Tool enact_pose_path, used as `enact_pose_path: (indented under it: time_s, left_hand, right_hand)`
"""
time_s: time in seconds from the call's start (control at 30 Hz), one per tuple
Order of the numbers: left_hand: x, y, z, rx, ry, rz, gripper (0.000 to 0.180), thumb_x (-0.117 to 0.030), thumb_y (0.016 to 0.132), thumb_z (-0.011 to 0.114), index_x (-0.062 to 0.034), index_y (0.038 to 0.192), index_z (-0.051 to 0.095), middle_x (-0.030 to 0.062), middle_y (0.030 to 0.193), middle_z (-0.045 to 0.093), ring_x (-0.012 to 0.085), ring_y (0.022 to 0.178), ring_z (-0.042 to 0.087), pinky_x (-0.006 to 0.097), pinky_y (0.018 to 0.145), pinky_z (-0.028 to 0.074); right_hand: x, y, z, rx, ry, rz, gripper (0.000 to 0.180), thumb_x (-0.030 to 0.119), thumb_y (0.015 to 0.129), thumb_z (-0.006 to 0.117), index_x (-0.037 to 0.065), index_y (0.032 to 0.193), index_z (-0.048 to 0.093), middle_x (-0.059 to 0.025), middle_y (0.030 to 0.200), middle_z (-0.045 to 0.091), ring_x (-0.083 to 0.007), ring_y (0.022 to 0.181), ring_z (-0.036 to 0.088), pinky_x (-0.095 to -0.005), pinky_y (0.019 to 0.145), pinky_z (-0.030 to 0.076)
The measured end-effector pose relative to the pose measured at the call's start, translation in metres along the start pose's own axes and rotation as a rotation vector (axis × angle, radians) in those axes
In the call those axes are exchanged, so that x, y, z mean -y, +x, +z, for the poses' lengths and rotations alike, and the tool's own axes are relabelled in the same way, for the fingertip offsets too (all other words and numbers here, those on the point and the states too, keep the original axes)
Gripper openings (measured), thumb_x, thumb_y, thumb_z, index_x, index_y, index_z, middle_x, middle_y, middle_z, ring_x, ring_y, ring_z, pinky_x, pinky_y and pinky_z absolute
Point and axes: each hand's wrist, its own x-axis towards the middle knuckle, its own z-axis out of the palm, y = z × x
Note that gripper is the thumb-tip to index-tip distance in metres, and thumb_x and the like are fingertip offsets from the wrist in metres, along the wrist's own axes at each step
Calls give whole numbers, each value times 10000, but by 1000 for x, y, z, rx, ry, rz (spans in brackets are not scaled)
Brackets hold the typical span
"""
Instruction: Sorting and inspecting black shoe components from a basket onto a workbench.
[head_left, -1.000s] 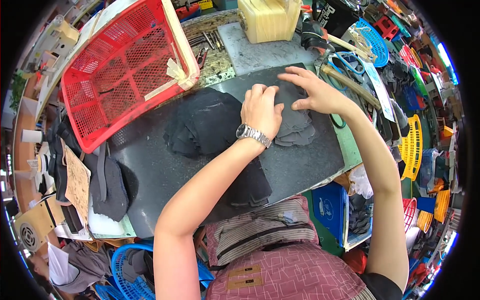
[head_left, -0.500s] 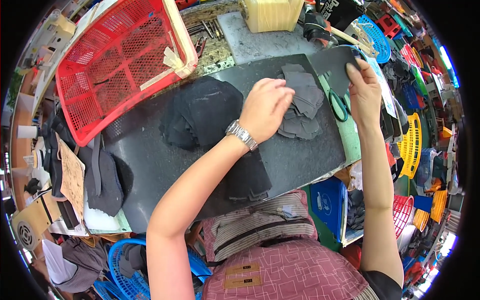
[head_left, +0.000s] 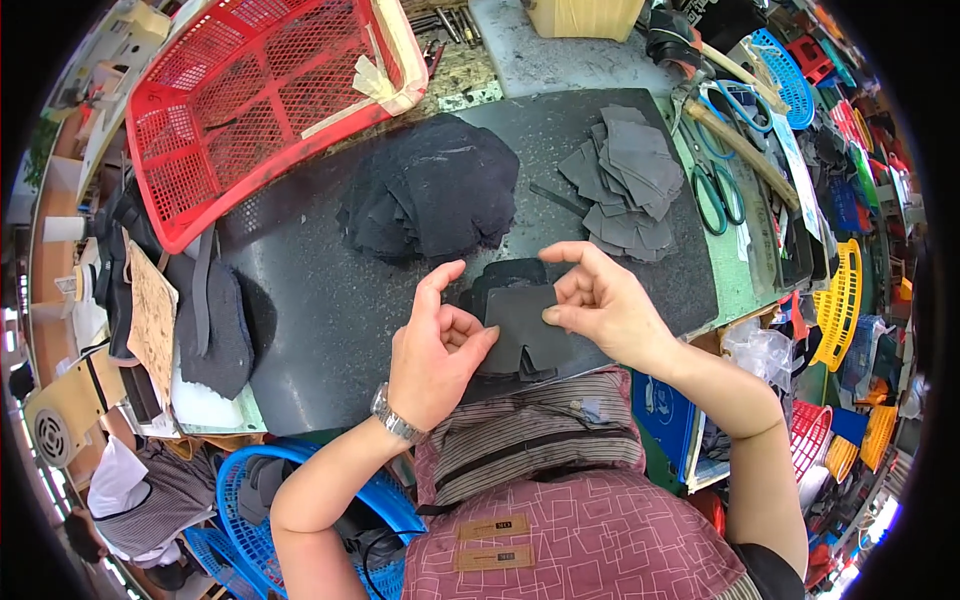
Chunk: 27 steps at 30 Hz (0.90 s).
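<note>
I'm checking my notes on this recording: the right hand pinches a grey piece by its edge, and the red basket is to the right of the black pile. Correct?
Not quite: the head view shows the red basket to the left of the black pile. The right hand does pinch the grey piece by its edge.

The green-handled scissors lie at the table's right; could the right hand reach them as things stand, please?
Probably yes: the green-handled scissors lie close by with their handles uncovered, though the right hand pinches a dark grey piece.
</note>
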Motion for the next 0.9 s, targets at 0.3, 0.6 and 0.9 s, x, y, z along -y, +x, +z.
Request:
enact_pose_path:
  time_s: [0.3,0.6,0.9]
  left_hand:
    - [11,7,7,1,414,168,617,-14,753,691,-66,1300,409,50,656,598,145,560,596,259,582,489]
    - [-37,64,-33,-345,1018,949,340,-60,630,748,-50,952,641,101,927,589,296,873,578,370,745,505]
    - [-27,68,-45,-192,976,906,258,-105,635,747,-58,869,649,83,975,605,272,924,572,354,762,507]
  right_hand:
    - [-6,7,6,-25,-242,41,497,26,769,662,52,1221,458,-51,772,565,-140,651,581,-289,620,478]
    - [13,21,8,-280,-745,-772,306,68,713,713,62,994,592,-92,933,598,-297,830,593,-378,722,495]
    - [28,47,24,-244,-644,-1040,157,31,717,700,51,853,625,-66,797,622,-246,720,602,-344,649,481]
